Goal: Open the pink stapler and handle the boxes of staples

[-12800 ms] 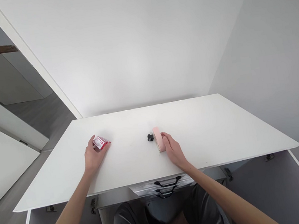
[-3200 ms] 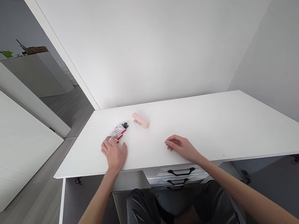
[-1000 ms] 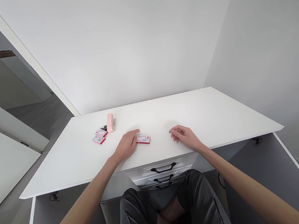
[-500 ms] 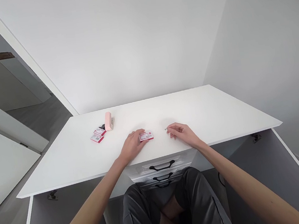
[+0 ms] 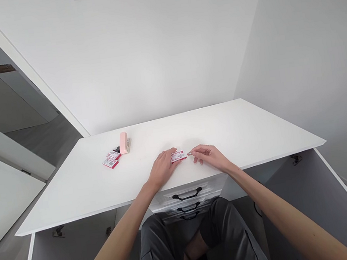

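Observation:
A small red and white box (image 5: 178,156) lies near the front middle of the white desk (image 5: 242,132). My left hand (image 5: 163,169) rests on the desk with its fingers curled against the box's left end, holding it. My right hand (image 5: 209,156) is just right of the box, thumb and forefinger pinched on a tiny silvery piece (image 5: 189,153) close to the box's right end. What the piece is cannot be made out.
At the desk's back left lie two more red and white boxes (image 5: 110,160), a small black object and a pink stapler (image 5: 124,142). A drawer unit with black handles (image 5: 186,195) sits under the desk in front of my knees. Walls close the back and right.
Over the last second my left hand slid the small box rightward and took hold of it. My right hand carried the pinched piece left, up to the box's end.

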The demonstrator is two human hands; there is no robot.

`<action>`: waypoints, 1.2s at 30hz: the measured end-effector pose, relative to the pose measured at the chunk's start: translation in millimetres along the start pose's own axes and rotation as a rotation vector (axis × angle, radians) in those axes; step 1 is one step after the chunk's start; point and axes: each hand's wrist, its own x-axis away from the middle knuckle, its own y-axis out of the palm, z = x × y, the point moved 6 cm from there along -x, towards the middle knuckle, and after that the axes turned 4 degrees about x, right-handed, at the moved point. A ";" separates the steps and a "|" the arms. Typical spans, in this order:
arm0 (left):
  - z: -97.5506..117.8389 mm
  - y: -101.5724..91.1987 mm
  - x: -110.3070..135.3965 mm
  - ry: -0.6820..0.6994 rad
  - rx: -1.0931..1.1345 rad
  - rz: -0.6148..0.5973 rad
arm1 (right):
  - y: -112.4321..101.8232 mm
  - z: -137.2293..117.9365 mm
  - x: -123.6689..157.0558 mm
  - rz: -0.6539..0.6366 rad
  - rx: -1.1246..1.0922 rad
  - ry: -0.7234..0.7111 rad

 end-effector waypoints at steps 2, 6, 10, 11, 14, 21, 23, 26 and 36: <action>0.9 -0.9 0.5 0.002 -0.001 0.006 | 0.7 1.0 -0.4 -0.021 -0.001 -0.006; 2.7 -2.0 0.4 -0.005 0.005 -0.003 | 1.5 2.4 -1.2 -0.040 0.007 -0.009; 2.6 -2.2 0.2 -0.008 0.015 -0.013 | 1.2 3.0 -1.9 -0.043 0.018 -0.003; 2.4 -2.1 0.2 -0.007 0.018 -0.014 | 1.2 3.1 -1.9 -0.045 0.017 0.001; 1.6 -1.6 0.1 -0.003 0.022 -0.010 | 1.0 2.5 -1.7 -0.054 0.010 0.009; 2.7 -1.1 -0.5 0.013 0.008 -0.016 | 1.8 1.0 -0.4 -0.096 0.003 0.015; 4.4 -2.2 -0.8 0.026 0.017 -0.016 | 2.3 1.4 -0.2 -0.110 0.013 0.020; 7.4 -3.4 -1.4 0.048 0.029 -0.026 | 2.3 2.1 0.3 -0.117 0.015 0.023; 14.3 -6.8 -2.4 0.052 0.072 -0.065 | 3.1 3.1 1.0 -0.141 -0.001 0.018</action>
